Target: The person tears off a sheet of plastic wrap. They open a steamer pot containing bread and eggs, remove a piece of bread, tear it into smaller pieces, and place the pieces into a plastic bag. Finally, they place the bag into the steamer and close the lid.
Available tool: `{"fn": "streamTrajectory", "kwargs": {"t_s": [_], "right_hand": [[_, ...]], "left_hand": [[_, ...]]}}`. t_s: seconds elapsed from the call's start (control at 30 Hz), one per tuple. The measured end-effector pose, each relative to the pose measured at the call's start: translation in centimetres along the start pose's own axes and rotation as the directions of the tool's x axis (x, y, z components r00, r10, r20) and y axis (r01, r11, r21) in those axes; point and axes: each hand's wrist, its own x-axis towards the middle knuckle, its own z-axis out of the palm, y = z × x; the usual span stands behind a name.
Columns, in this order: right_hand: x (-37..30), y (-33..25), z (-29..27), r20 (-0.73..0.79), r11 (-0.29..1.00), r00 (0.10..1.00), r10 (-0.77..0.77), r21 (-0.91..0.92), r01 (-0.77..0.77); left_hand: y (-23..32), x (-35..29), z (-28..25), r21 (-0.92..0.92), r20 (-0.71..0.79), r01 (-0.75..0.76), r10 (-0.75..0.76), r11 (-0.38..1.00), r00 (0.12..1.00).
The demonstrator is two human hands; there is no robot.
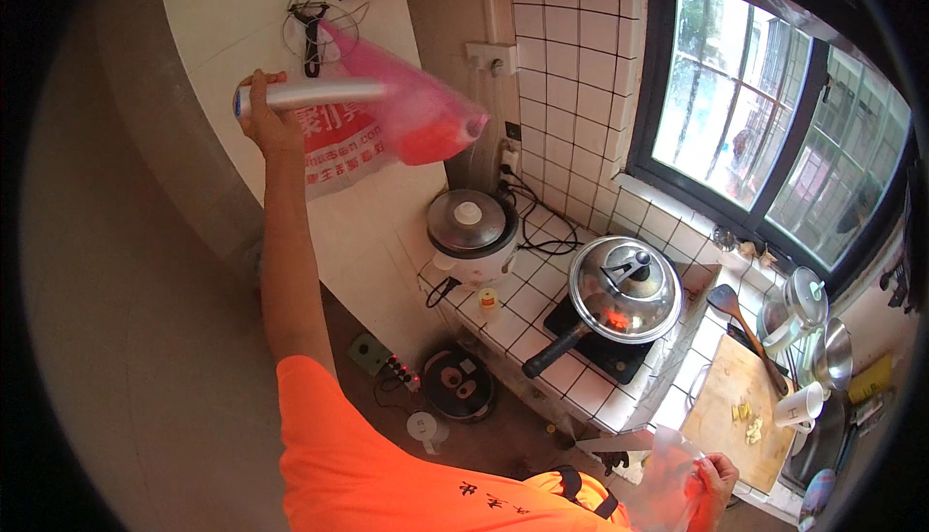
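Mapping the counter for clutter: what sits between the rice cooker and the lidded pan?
In the head view, only bare white tiles separate the rice cooker from the lidded pan.

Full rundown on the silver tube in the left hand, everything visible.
The silver tube is a slim, shiny cylinder that looks like metal, with a bluish end cap at its left tip. It lies about level, raised high against the white wall. The left hand grips it near the capped end, arm stretched up. Its right end runs behind or into a translucent pink bag hanging there; which one cannot be told. Motion blur hides finer detail.
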Motion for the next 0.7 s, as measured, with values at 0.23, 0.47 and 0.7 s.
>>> {"fn": "streamTrajectory", "kwargs": {"t_s": [0.23, 0.47, 0.7], "right_hand": [[-0.3, -1.8, 2.0, 0.056, 0.992, 0.991, 0.118, 0.043, -0.12], [-0.4, -1.2, 1.4, -0.031, 0.996, 1.0, -0.006, -0.085, 0.003], [-0.2, -1.5, 1.8, 0.052, 0.996, 0.995, 0.086, -0.005, -0.086]], "left_hand": [[-0.7, -0.5, -1.0, 0.097, -0.082, -0.145, 0.153, 0.985, 0.985], [0.9, -0.1, 2.7, 0.194, -0.021, -0.267, 0.276, 0.944, 0.961], [1.3, -1.1, 4.3, 0.303, 0.054, -0.361, 0.362, 0.882, 0.931]]}}
